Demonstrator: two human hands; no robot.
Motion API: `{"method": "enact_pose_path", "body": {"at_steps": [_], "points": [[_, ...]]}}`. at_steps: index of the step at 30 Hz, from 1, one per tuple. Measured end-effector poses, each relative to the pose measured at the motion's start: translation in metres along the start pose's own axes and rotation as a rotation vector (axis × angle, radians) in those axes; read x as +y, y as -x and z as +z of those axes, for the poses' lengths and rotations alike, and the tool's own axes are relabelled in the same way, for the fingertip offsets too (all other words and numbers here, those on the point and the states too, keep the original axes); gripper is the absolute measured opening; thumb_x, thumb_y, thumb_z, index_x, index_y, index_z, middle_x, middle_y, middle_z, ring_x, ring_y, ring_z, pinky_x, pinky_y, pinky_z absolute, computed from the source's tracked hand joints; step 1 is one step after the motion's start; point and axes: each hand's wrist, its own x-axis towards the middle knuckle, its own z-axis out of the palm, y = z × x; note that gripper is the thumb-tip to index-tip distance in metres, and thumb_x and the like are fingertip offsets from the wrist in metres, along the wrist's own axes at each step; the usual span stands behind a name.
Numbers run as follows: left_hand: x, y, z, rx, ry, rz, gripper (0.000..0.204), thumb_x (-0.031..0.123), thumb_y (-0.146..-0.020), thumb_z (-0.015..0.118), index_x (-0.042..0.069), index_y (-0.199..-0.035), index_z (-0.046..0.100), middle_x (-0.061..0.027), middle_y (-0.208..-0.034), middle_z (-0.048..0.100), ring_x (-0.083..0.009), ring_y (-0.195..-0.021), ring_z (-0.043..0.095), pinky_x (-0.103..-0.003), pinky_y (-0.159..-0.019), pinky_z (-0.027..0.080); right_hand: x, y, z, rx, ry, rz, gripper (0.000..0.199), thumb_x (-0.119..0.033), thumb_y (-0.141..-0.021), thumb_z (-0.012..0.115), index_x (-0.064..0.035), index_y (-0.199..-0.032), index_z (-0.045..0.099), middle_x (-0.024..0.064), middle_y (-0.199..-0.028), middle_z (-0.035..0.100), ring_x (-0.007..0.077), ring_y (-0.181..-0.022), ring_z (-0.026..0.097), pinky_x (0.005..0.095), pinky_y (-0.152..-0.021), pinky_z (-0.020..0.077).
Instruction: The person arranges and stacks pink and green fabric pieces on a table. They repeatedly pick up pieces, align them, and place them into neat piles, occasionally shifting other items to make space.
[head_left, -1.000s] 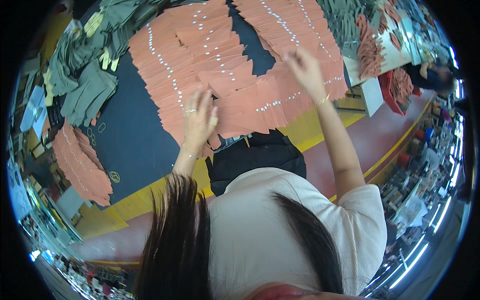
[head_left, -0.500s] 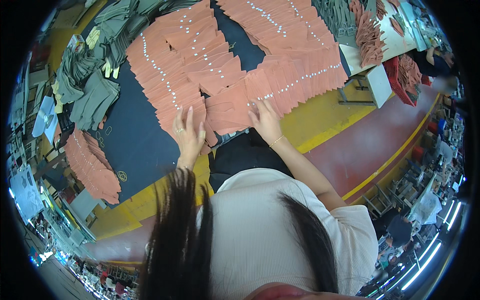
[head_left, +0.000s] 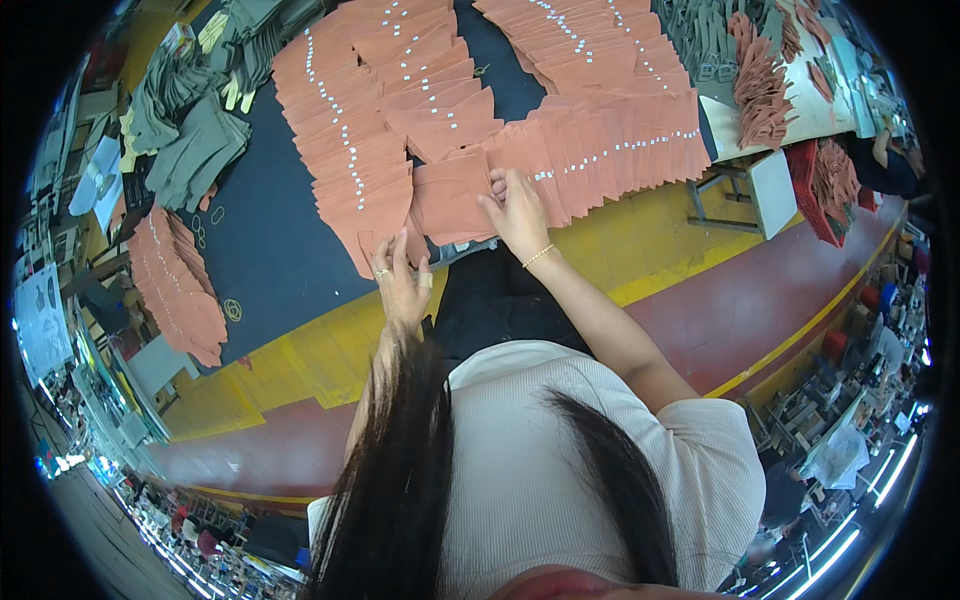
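Salmon-coloured cut fabric pieces lie in overlapping rows with small white stickers along them. My left hand (head_left: pixel 402 287) is at the near end of the left row (head_left: pixel 343 130), fingers extended and apart, fingertips at the lowest piece's edge. My right hand (head_left: pixel 518 212) is over the left end of the right row (head_left: pixel 610 160); its fingers are curled in toward the thumb. What is between those fingertips, if anything, is hidden. Between my hands lies a flat salmon piece (head_left: pixel 450 195), without a visible sticker.
The rows rest on a dark blue table (head_left: pixel 275 255). Grey-green fabric stacks (head_left: pixel 195 155) stand at the left, near another salmon stack (head_left: pixel 175 285) and rubber bands (head_left: pixel 232 310). A red crate (head_left: pixel 812 185) with salmon pieces and a white-topped table (head_left: pixel 800 110) are at the right.
My left hand has slid down the left row to its near edge. The right hand has shifted left along its row, and its fingers have curled in. The whole view has shifted slightly.
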Motion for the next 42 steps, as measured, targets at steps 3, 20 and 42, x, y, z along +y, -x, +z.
{"method": "enact_pose_path", "body": {"at_steps": [3, 20, 42], "points": [[-0.003, 0.001, 0.0, 0.003, -0.003, -0.006, 0.059, 0.005, -0.083, 0.068, 0.004, -0.139, 0.047, -0.0223, -0.131, 0.042, -0.0394, -0.121, 0.044, -0.047, -0.102, 0.038, -0.016, -0.006, -0.006, -0.072, 0.046, -0.037, 0.018, -0.007, -0.082, 0.071, 0.0002, -0.096, 0.062, 0.0115, -0.087, 0.06, 0.0273, -0.077, 0.063, 0.0365, -0.069, 0.0509], [-0.024, -0.026, -0.039, 0.17, 1.603, -0.79, 0.075, 0.063, -0.099, 0.035, 0.0, -0.139, 0.043, -0.0134, -0.128, 0.056, -0.021, -0.115, 0.056, -0.035, -0.096, 0.044, -0.062, -0.009, -0.038, -0.462, -0.49, 0.113, 0.018, -0.008, -0.088, 0.069, 0.0029, -0.101, 0.062, 0.0077, -0.093, 0.067, 0.0094, -0.08, 0.061, 0.0256, -0.074, 0.0503], [0.017, -0.06, -0.005, -0.117, 0.121, -0.055, 0.042, 0.016, -0.089, 0.064, 0.002, -0.128, 0.057, -0.02, -0.121, 0.052, -0.0354, -0.112, 0.05, -0.044, -0.098, 0.042, 0.006, -0.006, -0.046, -0.107, 0.129, 0.165, 0.036, -0.011, -0.08, 0.07, -0.0103, -0.115, 0.061, 0.0113, -0.091, 0.069, 0.0291, -0.08, 0.067, 0.0412, -0.073, 0.0535]]}}
